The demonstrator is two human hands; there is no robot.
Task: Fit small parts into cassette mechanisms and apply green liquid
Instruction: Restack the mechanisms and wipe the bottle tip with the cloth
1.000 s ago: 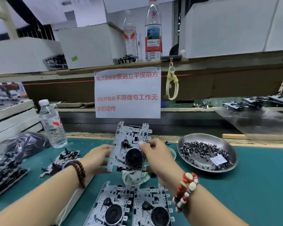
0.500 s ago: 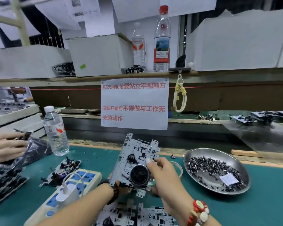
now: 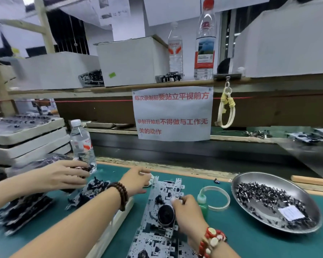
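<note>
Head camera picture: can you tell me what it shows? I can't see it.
A person's right hand grips a metal cassette mechanism lying on a green bench, while the left hand reaches forward. A steel dish of small parts sits right, beside a green bottle.

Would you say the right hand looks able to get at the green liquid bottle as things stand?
Probably yes: the right hand rests on the cassette mechanism, the green liquid bottle stands just beside it on the mat, and nothing lies between them.

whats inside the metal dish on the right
The metal dish holds a heap of small dark parts with a white paper slip lying on top. Whatever lies under the slip and the heap is covered.
</note>
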